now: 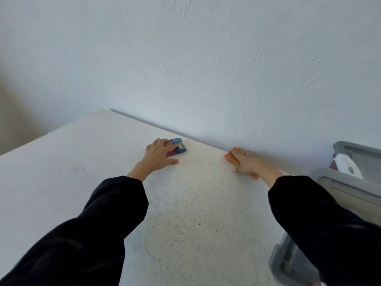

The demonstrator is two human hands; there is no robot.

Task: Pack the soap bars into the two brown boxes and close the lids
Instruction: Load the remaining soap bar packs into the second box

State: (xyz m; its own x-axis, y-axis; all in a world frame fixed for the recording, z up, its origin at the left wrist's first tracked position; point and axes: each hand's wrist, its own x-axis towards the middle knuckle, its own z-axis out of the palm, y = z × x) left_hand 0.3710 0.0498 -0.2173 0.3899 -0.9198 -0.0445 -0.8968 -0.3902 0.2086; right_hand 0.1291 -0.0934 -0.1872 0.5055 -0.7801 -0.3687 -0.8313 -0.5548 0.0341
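A soap bar in a blue, red and white wrapper (177,148) lies on the white table (185,203) near its far edge. My left hand (158,156) rests over its left part with fingers curled on it. An orange-wrapped soap bar (231,158) lies further right by the wall, and a second orange piece (255,176) shows under the wrist. My right hand (246,162) covers the orange soap and grips it. No brown box is in view.
Grey plastic bins (346,182) stand at the right edge of the table, one holding a white object (347,166). A white wall rises right behind the table's far edge. Black sleeves cover both forearms.
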